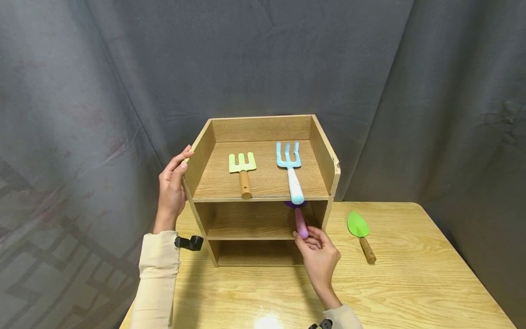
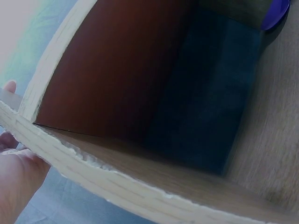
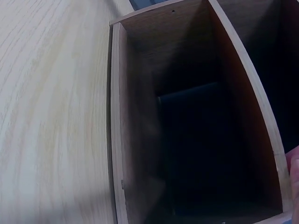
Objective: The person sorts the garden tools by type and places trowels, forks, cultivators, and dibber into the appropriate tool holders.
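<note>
My right hand [image 1: 319, 256] pinches the pink handle of a purple trowel [image 1: 301, 224] between thumb and fingers at the right of the middle shelf. The trowel's head lies further in, mostly hidden under the top board; its rounded purple edge [image 2: 275, 15] shows in the left wrist view. My left hand [image 1: 171, 187] holds the left side panel of the wooden shelf unit [image 1: 263, 199], fingertips at its upper edge. On the top shelf lie a light green fork [image 1: 243, 171] with a wooden handle and a blue fork [image 1: 293, 178] with a white handle.
A green trowel [image 1: 361, 235] with a wooden handle lies on the wooden table [image 1: 427, 265], right of the unit. The unit's bottom compartment [image 3: 201, 140] opens toward me. Grey curtains [image 1: 263, 55] hang behind and beside the table.
</note>
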Tool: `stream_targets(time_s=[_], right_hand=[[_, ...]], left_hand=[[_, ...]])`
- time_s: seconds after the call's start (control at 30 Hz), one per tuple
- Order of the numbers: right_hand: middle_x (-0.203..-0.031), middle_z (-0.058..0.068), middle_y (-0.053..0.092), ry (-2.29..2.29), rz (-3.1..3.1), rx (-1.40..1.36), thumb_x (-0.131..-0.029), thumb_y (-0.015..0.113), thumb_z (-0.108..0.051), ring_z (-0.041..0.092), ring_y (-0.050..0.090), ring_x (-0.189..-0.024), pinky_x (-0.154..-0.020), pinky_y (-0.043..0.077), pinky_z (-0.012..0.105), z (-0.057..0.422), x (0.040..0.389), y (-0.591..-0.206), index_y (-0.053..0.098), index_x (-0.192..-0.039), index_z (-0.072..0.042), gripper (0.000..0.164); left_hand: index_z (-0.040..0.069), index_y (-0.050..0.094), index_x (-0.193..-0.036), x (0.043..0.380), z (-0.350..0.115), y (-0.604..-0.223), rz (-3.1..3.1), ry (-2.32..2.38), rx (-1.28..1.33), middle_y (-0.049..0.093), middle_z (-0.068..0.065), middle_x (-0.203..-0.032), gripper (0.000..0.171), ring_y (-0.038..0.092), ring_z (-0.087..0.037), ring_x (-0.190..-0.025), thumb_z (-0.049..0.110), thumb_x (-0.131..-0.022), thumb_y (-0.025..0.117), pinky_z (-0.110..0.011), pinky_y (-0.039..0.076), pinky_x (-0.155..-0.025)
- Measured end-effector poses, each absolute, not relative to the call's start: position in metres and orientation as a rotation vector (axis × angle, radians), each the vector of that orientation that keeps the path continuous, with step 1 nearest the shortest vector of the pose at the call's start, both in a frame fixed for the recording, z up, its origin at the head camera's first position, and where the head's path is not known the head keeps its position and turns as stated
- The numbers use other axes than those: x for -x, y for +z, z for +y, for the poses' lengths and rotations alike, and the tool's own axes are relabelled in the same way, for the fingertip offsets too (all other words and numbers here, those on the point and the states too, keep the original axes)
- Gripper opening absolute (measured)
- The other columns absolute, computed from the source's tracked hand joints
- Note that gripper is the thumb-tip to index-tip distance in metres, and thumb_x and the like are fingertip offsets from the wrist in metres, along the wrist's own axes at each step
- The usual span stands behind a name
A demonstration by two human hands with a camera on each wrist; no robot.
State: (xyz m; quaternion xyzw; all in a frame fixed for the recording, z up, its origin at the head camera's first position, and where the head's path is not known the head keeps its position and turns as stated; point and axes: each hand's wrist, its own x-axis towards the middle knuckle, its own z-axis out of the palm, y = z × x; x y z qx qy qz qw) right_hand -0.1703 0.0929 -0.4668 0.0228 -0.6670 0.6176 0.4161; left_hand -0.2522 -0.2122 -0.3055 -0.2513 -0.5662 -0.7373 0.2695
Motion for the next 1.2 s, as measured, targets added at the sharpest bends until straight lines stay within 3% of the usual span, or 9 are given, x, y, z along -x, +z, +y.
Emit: stream_targets(time_s=[0.17, 0.33, 0.57, 0.83, 1.1, 1.2], right_hand=[[-0.082, 0.01, 0.071, 1.489, -1.722, -0.054, -0.072, 0.083, -0.001, 0.009, 0.066, -0.064, -0.05, 0.049, 0.018, 0.097, 0.168, -0.467, 0.071, -0.093, 0.003, 0.024], [-0.083, 0.006, 0.072, 1.363, -1.786, -0.059, -0.077, 0.077, -0.001, 0.011, 0.066, -0.068, -0.048, 0.048, 0.019, 0.101, 0.164, -0.464, 0.074, -0.094, -0.001, 0.017], [-0.084, 0.005, 0.071, 1.23, -1.821, -0.14, -0.076, 0.076, -0.002, 0.022, 0.066, -0.071, -0.055, 0.051, 0.026, 0.107, 0.16, -0.459, 0.074, -0.094, -0.004, 0.019], [-0.098, 0.006, 0.071, 1.156, -1.946, -0.186, -0.078, 0.077, -0.009, 0.024, 0.066, -0.085, -0.068, 0.048, 0.02, 0.119, 0.154, -0.457, 0.073, -0.1, -0.003, 0.024], [-0.104, 0.01, 0.07, 1.037, -2.002, -0.253, -0.075, 0.077, -0.013, 0.03, 0.065, -0.095, -0.082, 0.048, 0.03, 0.131, 0.148, -0.454, 0.073, -0.101, -0.002, 0.028], [-0.101, 0.011, 0.071, 0.996, -1.989, -0.295, -0.074, 0.076, -0.012, 0.031, 0.065, -0.093, -0.081, 0.049, 0.035, 0.138, 0.15, -0.451, 0.073, -0.098, -0.002, 0.027]], left_hand=[[-0.001, 0.068, -0.112, 0.253, -0.212, -0.306, -1.521, -1.99, 0.676, 0.052, -0.014, -0.138, 0.026, 0.036, -0.029, -0.137, 0.002, -0.095, 0.048, -0.033, 0.033, -0.105], [0.0, 0.068, -0.112, 0.253, -0.211, -0.305, -1.532, -1.983, 0.676, 0.052, -0.015, -0.138, 0.026, 0.036, -0.028, -0.137, 0.003, -0.095, 0.048, -0.034, 0.033, -0.106], [0.0, 0.068, -0.111, 0.252, -0.212, -0.305, -1.528, -1.991, 0.674, 0.052, -0.014, -0.138, 0.027, 0.036, -0.028, -0.137, 0.002, -0.095, 0.047, -0.033, 0.033, -0.105], [0.001, 0.069, -0.111, 0.253, -0.212, -0.306, -1.529, -1.995, 0.679, 0.051, -0.015, -0.139, 0.027, 0.035, -0.029, -0.137, 0.002, -0.095, 0.047, -0.033, 0.033, -0.105], [0.003, 0.069, -0.111, 0.253, -0.213, -0.306, -1.551, -1.989, 0.67, 0.05, -0.015, -0.14, 0.027, 0.035, -0.029, -0.137, 0.003, -0.095, 0.047, -0.034, 0.035, -0.104], [0.002, 0.069, -0.112, 0.253, -0.213, -0.306, -1.552, -1.986, 0.672, 0.05, -0.015, -0.14, 0.027, 0.035, -0.029, -0.137, 0.003, -0.095, 0.047, -0.035, 0.034, -0.105]])
